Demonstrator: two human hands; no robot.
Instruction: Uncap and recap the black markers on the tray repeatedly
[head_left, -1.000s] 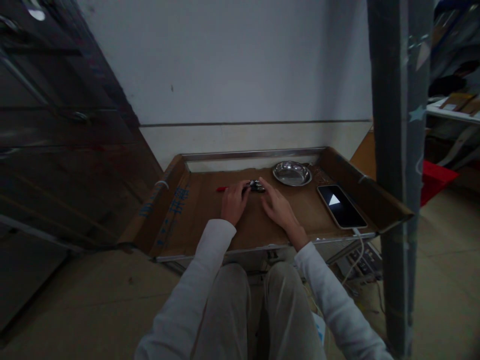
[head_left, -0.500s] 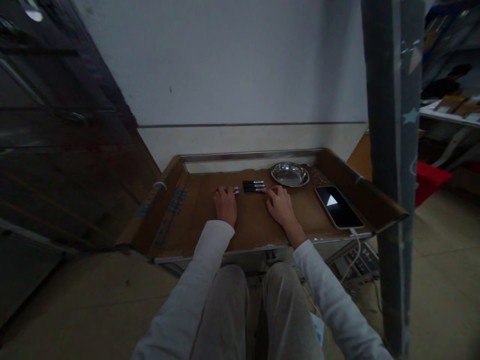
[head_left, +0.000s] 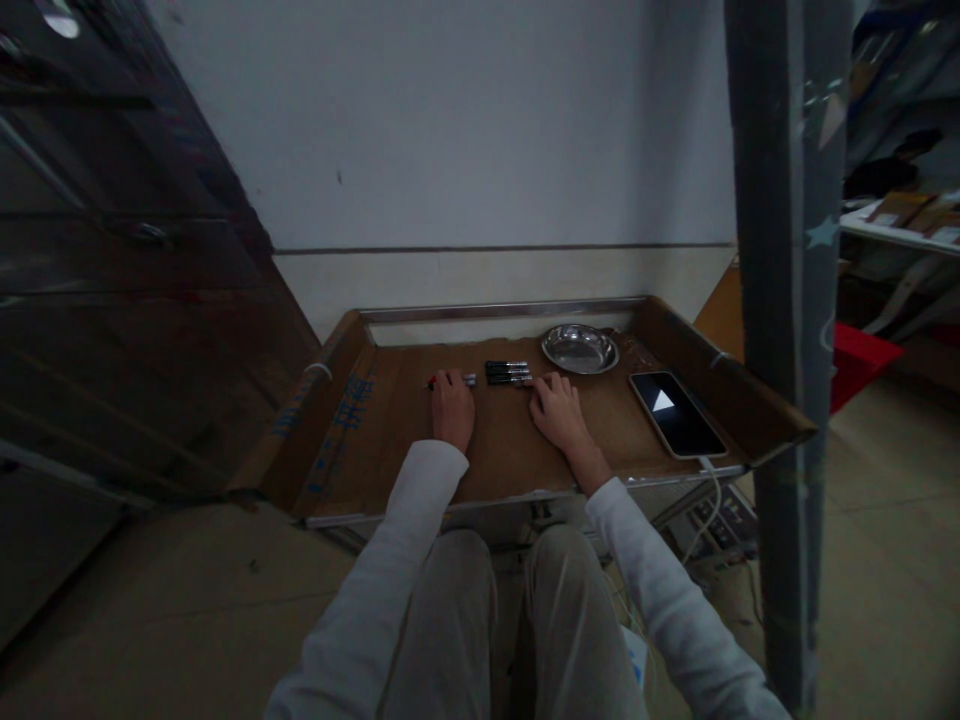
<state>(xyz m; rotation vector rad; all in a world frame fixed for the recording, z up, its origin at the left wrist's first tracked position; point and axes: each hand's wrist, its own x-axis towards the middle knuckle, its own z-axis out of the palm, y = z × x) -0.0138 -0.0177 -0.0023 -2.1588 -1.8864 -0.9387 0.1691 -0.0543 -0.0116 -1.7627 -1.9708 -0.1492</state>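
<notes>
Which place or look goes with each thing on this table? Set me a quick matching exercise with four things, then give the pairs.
Things
1. bowl
2. phone
3. black pens
4. red pen

Places and looks
A. side by side between the left hand and the right hand
B. round, shiny silver
C. partly covered by the left hand
D. plugged into a pale cable

Pairs: 1-B; 2-D; 3-A; 4-C

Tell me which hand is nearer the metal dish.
Right. The right hand is on the near side of the metal dish, slightly left of it; the left hand is farther off, to the left of the black pens.
</notes>
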